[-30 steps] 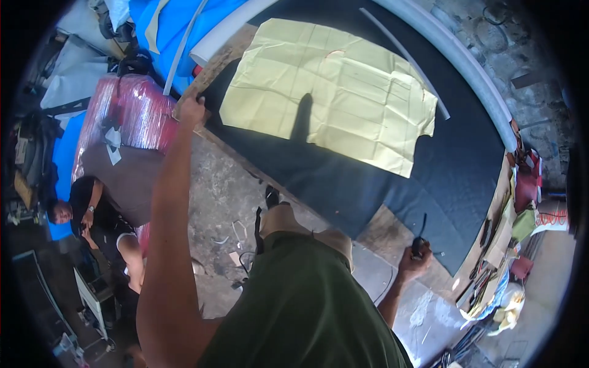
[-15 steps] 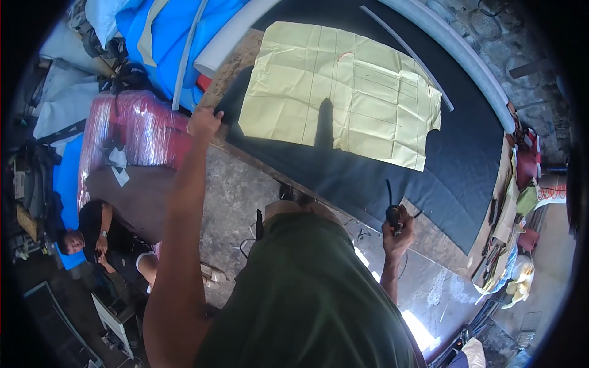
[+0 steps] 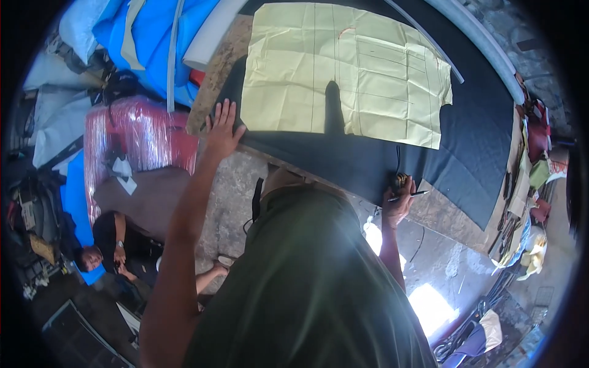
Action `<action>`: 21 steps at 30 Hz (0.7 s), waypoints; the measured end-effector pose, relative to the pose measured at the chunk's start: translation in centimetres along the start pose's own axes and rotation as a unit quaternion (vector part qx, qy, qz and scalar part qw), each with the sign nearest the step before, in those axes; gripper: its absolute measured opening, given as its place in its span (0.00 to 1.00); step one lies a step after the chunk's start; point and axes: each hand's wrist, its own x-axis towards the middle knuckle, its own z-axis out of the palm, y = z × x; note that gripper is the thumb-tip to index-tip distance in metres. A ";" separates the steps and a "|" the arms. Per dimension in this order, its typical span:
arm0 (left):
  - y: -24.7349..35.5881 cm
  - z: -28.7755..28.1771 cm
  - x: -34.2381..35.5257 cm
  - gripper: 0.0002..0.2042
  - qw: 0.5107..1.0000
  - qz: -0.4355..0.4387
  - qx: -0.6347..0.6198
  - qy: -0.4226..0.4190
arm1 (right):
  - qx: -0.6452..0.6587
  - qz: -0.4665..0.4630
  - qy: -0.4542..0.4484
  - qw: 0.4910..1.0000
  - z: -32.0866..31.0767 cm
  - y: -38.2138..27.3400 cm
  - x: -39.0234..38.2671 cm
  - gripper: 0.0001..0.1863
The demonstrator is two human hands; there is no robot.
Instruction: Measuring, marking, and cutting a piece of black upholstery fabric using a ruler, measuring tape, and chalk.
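The right hand has its grip closed around a pen and a dark, rounded object at the near edge of the table. The left hand has its grip unclenched, fingers spread, on the black sheet by the table's edge. A creased yellow paper with drawn lines lies on that sheet beyond both hands, a grey strip along its right side. Farther left stands a red bundle in clear wrap.

The sheet is creased paper, the cloth matt
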 end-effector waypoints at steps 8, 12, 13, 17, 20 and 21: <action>3.9 -3.9 1.3 0.41 0.995 -0.024 -0.094 -0.027 | 0.046 0.214 -0.038 0.975 -1.2 -7.1 2.9 0.17; 8.2 -8.8 1.5 0.40 0.889 0.248 -0.384 -0.007 | 0.154 0.382 -0.155 0.898 -1.0 -17.9 7.5 0.06; 10.0 -10.9 2.0 0.39 0.857 0.324 -0.400 0.009 | 0.257 0.405 -0.189 0.857 -0.3 -18.8 6.8 0.07; 9.0 -13.3 2.3 0.37 0.800 0.385 -0.460 0.007 | 0.478 0.511 -0.247 0.670 0.6 -30.4 11.3 0.12; 7.6 -13.4 2.7 0.36 0.778 0.375 -0.504 -0.003 | 0.661 0.562 -0.203 0.454 1.8 -32.5 11.7 0.13; 7.0 -13.2 2.5 0.34 0.797 0.352 -0.490 -0.011 | 0.636 0.514 -0.235 0.526 2.3 -32.9 11.7 0.13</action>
